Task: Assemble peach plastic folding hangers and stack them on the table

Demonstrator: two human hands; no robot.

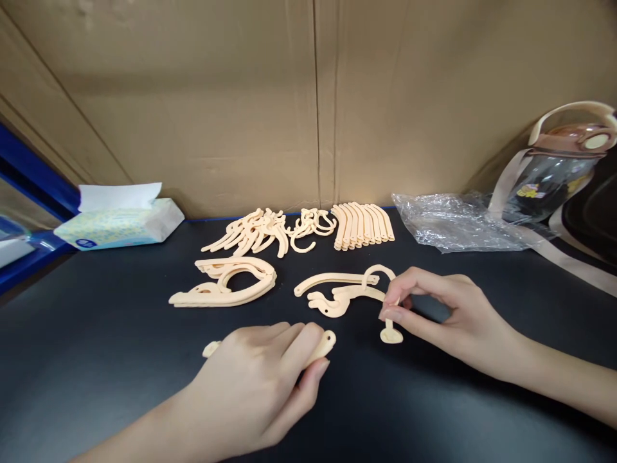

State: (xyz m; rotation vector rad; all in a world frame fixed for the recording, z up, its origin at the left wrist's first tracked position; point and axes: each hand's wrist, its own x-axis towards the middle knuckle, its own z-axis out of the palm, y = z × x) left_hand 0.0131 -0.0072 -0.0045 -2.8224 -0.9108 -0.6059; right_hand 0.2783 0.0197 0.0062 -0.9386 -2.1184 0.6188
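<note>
My left hand lies near the front of the black table, fingers closed over a cream plastic bar whose ends stick out on both sides. My right hand pinches a cream hooked hanger piece at its right end, with a small knobbed part just under the fingertips. A curved cream strip lies against that hooked piece.
A stack of assembled cream hanger parts lies left of centre. Behind are loose hooks, small rings and a row of curved strips. A tissue pack sits far left, crumpled plastic wrap and a bottle far right. Cardboard wall behind.
</note>
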